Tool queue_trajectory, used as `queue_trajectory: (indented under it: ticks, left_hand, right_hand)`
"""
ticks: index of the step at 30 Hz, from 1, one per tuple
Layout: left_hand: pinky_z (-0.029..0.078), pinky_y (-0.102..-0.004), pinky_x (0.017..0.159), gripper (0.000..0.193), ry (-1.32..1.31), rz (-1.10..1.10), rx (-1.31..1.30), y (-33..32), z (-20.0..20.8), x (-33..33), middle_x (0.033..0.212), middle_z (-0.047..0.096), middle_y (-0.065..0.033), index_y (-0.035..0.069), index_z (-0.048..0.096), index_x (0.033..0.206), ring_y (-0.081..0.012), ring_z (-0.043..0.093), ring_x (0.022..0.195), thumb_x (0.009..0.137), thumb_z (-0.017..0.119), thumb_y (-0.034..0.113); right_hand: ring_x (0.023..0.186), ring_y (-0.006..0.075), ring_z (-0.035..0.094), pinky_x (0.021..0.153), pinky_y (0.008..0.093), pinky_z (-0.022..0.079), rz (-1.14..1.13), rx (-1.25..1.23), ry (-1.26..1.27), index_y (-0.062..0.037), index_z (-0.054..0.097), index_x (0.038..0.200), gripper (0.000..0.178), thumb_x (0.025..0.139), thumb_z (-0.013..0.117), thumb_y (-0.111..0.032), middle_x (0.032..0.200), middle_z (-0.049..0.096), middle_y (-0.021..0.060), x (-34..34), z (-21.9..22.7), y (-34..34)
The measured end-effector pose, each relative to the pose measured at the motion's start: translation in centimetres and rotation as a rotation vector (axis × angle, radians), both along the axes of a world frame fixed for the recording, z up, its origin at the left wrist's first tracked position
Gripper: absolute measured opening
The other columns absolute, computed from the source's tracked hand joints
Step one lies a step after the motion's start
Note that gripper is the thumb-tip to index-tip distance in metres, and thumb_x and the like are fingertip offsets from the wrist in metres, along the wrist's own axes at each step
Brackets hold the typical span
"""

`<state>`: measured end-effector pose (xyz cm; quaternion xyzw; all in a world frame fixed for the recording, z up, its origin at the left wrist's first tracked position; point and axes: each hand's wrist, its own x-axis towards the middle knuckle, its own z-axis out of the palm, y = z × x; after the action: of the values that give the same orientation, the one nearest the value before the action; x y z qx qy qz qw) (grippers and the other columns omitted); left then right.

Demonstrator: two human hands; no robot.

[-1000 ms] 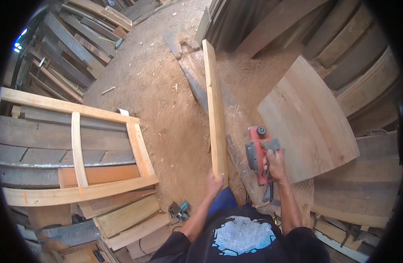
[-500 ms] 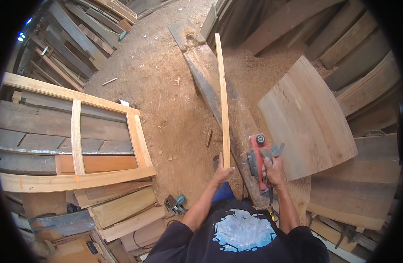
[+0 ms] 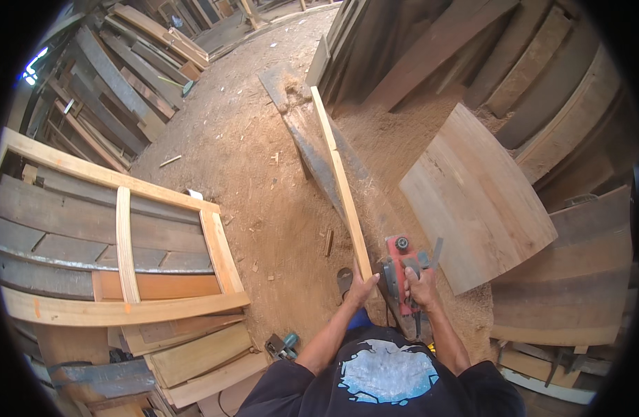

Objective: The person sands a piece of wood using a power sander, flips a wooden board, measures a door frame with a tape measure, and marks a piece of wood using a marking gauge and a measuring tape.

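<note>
My left hand [image 3: 362,288] grips the near end of a long, narrow wooden strip [image 3: 339,174], which slants away from me and to the left over a dusty plank bench [image 3: 309,149]. A small notch shows on the strip's edge, partway along. My right hand [image 3: 421,288] is closed round the handle of a red electric hand planer [image 3: 396,267], just right of the strip's near end. The planer's black front knob faces away from me, and its cord runs back toward my body. Planer and strip look apart, side by side.
A pale wooden frame [image 3: 125,240] lies on stacked boards at left. Right of the bench a broad panel [image 3: 476,201] leans among planks. Near my left forearm sits a green power tool [image 3: 283,345]. Sawdust covers the floor [image 3: 229,201], with small offcuts.
The strip's far end has swung left and nearer, so it now lies slanted along the bench. My right hand has brought the planer slightly left and nearer. The whole view has tilted up a little.
</note>
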<state>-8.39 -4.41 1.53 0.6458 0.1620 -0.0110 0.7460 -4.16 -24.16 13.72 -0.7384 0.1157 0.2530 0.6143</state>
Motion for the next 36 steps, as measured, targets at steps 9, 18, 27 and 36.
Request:
queue_trajectory:
  ticks: [9, 18, 27, 36]
  left_hand:
    - [0.046, -0.0411, 0.102, 0.097, 0.163, -0.010, 0.398, 3.5, 1.8, 10.2, 0.137, 0.051, -0.0270, -0.004, 0.023, 0.151, -0.0335, 0.056, 0.122, 0.077, 0.079, 0.025]
    - [0.046, -0.0407, 0.101, 0.091, 0.217, 0.040, 0.343, 9.1, 4.5, 24.8, 0.132, 0.054, -0.0271, -0.004, 0.027, 0.148, -0.0366, 0.058, 0.119, 0.079, 0.079, 0.024]
    - [0.054, -0.0378, 0.082, 0.053, 0.094, 0.056, 0.393, 14.5, -0.3, 27.2, 0.105, 0.066, -0.0168, -0.003, 0.049, 0.127, -0.0279, 0.067, 0.093, 0.077, 0.066, 0.003]
    - [0.060, -0.0399, 0.079, 0.038, 0.038, -0.056, -0.405, 11.3, 7.6, 19.2, 0.103, 0.069, -0.0119, -0.002, 0.057, 0.120, -0.0247, 0.071, 0.085, 0.083, 0.061, 0.006]
  right_hand:
    - [0.052, 0.0103, 0.057, 0.049, 0.0291, 0.047, -0.063, -0.118, 0.052, -0.0047, 0.067, 0.100, 0.043, 0.097, 0.058, -0.047, 0.063, 0.059, 0.0002, 0.9, 1.7, -0.9]
    - [0.050, 0.0065, 0.051, 0.045, 0.0251, 0.041, -0.450, -0.081, 0.043, -0.0057, 0.062, 0.109, 0.042, 0.100, 0.054, -0.046, 0.061, 0.053, -0.0036, -6.3, 5.6, -7.4]
    - [0.048, 0.0090, 0.047, 0.044, 0.0249, 0.043, -1.478, 0.049, -0.056, -0.0130, 0.058, 0.096, 0.040, 0.098, 0.056, -0.053, 0.065, 0.048, -0.0033, -21.3, 1.7, -16.3]
    - [0.050, 0.0070, 0.040, 0.045, 0.0236, 0.041, -2.106, 0.137, 0.104, -0.0177, 0.050, 0.081, 0.043, 0.092, 0.063, -0.058, 0.065, 0.042, -0.0069, -33.9, -3.2, -25.0]
